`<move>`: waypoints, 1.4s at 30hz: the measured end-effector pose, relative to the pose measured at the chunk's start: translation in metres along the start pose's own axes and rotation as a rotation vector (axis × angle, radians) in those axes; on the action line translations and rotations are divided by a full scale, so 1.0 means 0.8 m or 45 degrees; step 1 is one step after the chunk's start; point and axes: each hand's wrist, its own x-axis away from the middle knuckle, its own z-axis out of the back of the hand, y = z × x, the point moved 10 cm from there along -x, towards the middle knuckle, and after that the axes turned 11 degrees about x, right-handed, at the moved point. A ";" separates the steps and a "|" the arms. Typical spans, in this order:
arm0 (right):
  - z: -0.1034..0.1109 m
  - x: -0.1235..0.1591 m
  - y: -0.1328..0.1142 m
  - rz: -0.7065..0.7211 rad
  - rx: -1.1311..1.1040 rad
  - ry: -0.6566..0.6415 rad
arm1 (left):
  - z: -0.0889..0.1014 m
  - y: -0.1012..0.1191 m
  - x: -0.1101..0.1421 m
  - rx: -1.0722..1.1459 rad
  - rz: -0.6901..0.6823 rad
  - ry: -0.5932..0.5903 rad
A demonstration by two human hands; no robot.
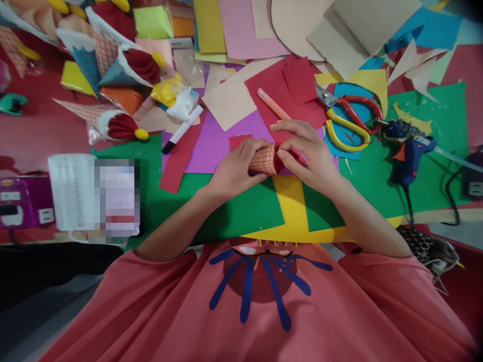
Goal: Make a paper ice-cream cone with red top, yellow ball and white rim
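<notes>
Wrapped around an orange-and-white checked paper cone [263, 160], my left hand [237, 166] keeps it lying sideways with its wide end to the right. Dark red folded paper [278, 160] sits in that wide end. The fingers of my right hand [307, 153] pinch this red paper at the cone's mouth. Part of the cone is hidden behind my left fingers. Beneath both hands are purple paper [215, 146] and a green sheet [241, 206]. Just beyond my right hand lies a peach-coloured marker [273, 104] on red paper [260, 83].
Scissors [350, 115] and a blue glue gun [409, 151] with its cord lie at the right. Finished paper cones [116, 65] pile up at the upper left. A black-and-white marker [183, 129], a red strip [181, 166] and a purple power strip [28, 201] are on the left.
</notes>
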 end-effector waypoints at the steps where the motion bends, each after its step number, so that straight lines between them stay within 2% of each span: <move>1: 0.000 0.000 -0.001 -0.001 0.003 0.010 | 0.000 -0.001 0.001 -0.018 -0.002 0.012; 8: 0.000 0.002 -0.003 -0.023 0.014 0.049 | 0.003 -0.002 0.004 -0.132 -0.071 0.108; 15: 0.000 0.002 0.003 -0.101 -0.025 0.057 | -0.002 0.006 0.005 -0.168 -0.149 0.083; 27: -0.010 0.001 0.005 -0.125 -0.065 -0.017 | 0.004 0.000 0.004 -0.169 -0.120 0.140; 33: -0.008 0.000 0.002 -0.059 0.014 0.025 | 0.003 -0.004 0.005 -0.165 -0.075 0.119; 37: 0.000 0.001 0.006 -0.115 -0.036 0.060 | 0.002 -0.011 0.003 0.058 0.054 0.106; 39: 0.019 0.002 0.003 -0.059 -0.072 0.186 | 0.001 -0.016 0.001 0.324 0.135 0.108; 42: 0.051 0.007 -0.005 0.136 -0.140 0.413 | -0.008 -0.022 -0.002 0.852 0.262 0.058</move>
